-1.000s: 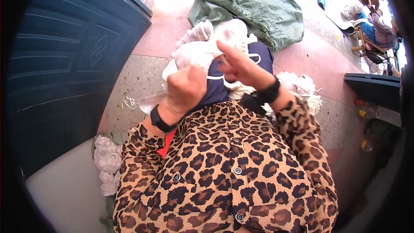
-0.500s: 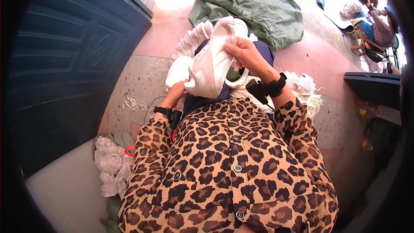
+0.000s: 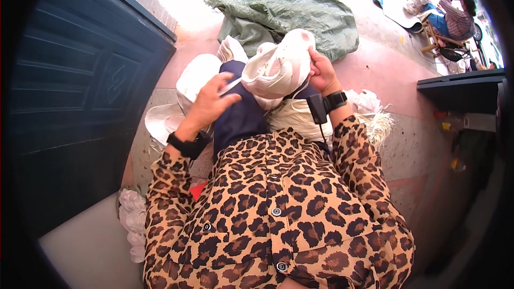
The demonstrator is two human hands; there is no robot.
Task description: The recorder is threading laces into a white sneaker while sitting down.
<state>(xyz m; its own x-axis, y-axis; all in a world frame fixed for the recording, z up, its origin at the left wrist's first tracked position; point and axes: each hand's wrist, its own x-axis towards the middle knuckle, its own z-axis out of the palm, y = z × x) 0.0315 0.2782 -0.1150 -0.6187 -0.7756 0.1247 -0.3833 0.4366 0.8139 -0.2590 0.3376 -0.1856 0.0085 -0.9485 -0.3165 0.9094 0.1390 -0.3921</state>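
A white shoe upper (image 3: 284, 67), its opening and ribbed edge turned toward me, is held over my lap. My right hand (image 3: 323, 75) grips its right side, thumb on top and the other fingers partly hidden. To its left, my left hand (image 3: 210, 103) has a narrow white lace (image 3: 231, 86) at its fingers, stretched straight to the shoe upper; the thumb sticks out apart. On my lap, under the upper, lies a bundle of off-white laces (image 3: 300, 120). More white shoe parts (image 3: 197, 77) rest beside my left knee.
A large green woven sack (image 3: 294, 13) spreads on the floor ahead. A dark blue panelled door (image 3: 91, 85) stands at left, near a pile of pale pieces (image 3: 131, 219). A dark ledge (image 3: 460, 83) is at right. Farther off, another person (image 3: 452, 16) sits on a chair.
My left hand has come off the shoe and moved up and outward, with a lace now stretched from it. The upper has been turned in my right hand. The view has shifted slightly.
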